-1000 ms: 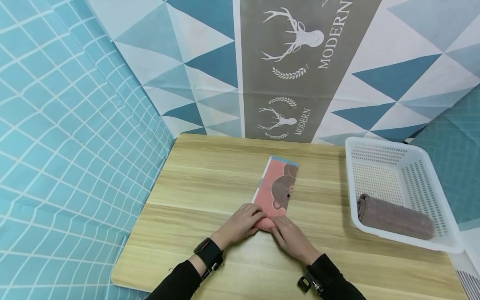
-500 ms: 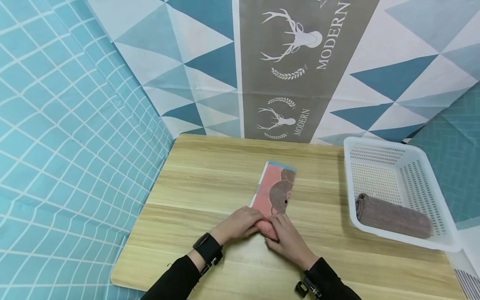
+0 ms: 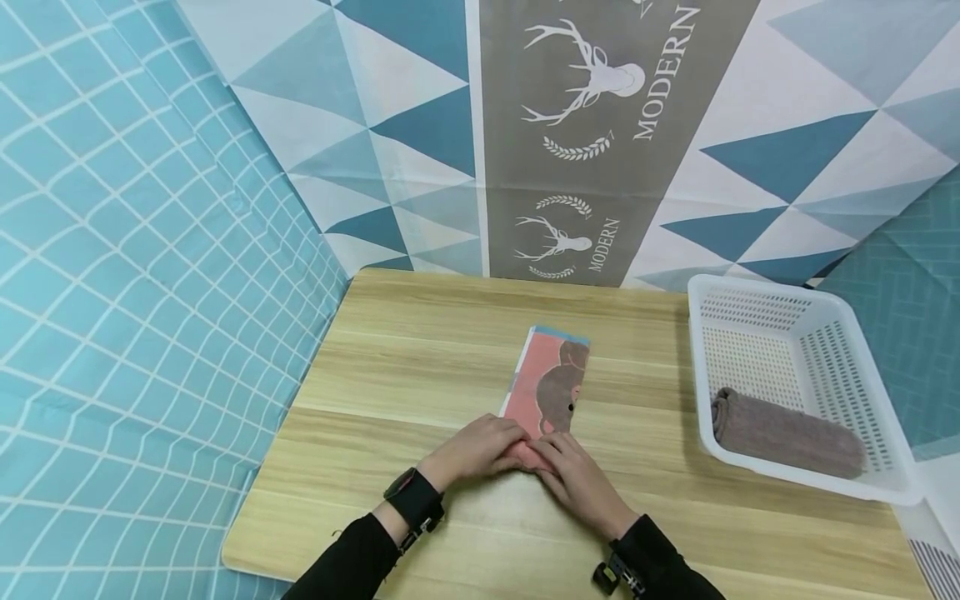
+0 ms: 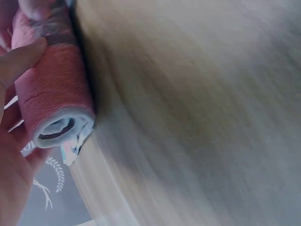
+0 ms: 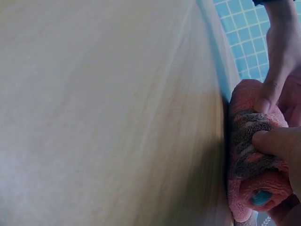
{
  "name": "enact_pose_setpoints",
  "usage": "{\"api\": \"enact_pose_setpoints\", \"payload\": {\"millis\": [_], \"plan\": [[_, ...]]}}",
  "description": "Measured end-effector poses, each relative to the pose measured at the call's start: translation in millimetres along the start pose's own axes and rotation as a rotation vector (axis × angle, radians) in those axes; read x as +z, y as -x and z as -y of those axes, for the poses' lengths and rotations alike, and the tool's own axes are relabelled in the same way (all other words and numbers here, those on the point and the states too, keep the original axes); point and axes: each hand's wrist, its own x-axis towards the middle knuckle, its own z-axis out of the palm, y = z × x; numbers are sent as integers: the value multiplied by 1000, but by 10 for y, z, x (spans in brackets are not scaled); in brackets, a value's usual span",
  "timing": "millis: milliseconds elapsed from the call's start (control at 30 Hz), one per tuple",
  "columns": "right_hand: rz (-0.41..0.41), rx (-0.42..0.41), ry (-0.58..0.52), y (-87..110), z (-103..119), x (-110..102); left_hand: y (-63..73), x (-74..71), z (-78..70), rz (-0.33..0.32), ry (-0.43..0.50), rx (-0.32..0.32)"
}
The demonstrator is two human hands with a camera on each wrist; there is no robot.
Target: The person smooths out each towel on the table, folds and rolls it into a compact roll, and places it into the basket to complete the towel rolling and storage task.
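Observation:
A pink towel [image 3: 528,392] with a brown bear pattern and a blue far edge lies as a narrow strip on the wooden table, its near end rolled up. My left hand [image 3: 480,446] grips the left end of the roll, the thumb on the near side and the fingers over the top. At the right end my right hand [image 3: 588,483] holds the roll in the same way. The left wrist view shows the rolled towel [image 4: 56,89] end-on, with a pale spiral edge. In the right wrist view both thumbs press the roll [image 5: 254,141] side by side.
To the right stands a white plastic basket [image 3: 806,321], with a rolled grey-brown towel [image 3: 791,433] lying inside. The wooden table [image 3: 390,350] meets a patterned cloth wall [image 3: 435,200] at the back and a blue checked one [image 3: 150,333] on the left.
The flat part of the pink towel has shortened slightly and its far edge has come nearer. My right hand has shifted its hold on the roll's right end; the left hand has barely moved.

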Motion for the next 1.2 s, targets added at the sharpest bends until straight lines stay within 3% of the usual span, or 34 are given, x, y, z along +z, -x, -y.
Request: {"api": "enact_pose_setpoints", "payload": {"millis": [333, 433, 667, 767, 967, 1200], "plan": [[58, 108, -63, -14, -2, -24, 39, 38, 13, -56, -117, 25], [73, 130, -79, -19, -6, -24, 38, 46, 24, -71, -88, 10], [151, 258, -240, -41, -7, -67, 29, 40, 46, -97, -9, -19], [149, 228, -209, -53, -9, -89, 10, 25, 57, -89, 27, -41], [88, 76, -31, -93, -51, -90, -37, -30, 67, -57, 77, -63], [36, 8, 10, -53, -78, -31, -35, -47, 26, -37, 93, -81]]}}
